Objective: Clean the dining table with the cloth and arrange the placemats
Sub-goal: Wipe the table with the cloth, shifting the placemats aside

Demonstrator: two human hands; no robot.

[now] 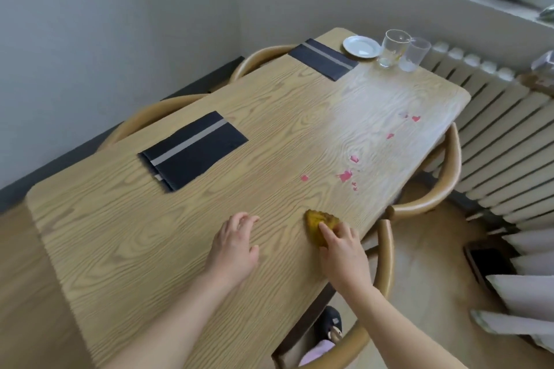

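A bunched mustard-yellow cloth (318, 222) lies on the light wooden dining table (150, 237) near its right edge, and my right hand (343, 252) presses down on it with the fingers gripping it. My left hand (235, 244) hovers just left of it, fingers spread, holding nothing. Pink-red stains (344, 176) are scattered across the table beyond the cloth, toward the far right. Two dark folded placemats with a grey stripe lie along the left edge: one near (193, 150), one far (323, 59).
A small white plate (361, 46) and two clear glasses (392, 48) (415, 54) stand at the table's far end. Curved wooden chairs (431, 198) sit around the table. A white radiator (506, 135) runs along the right wall under a window.
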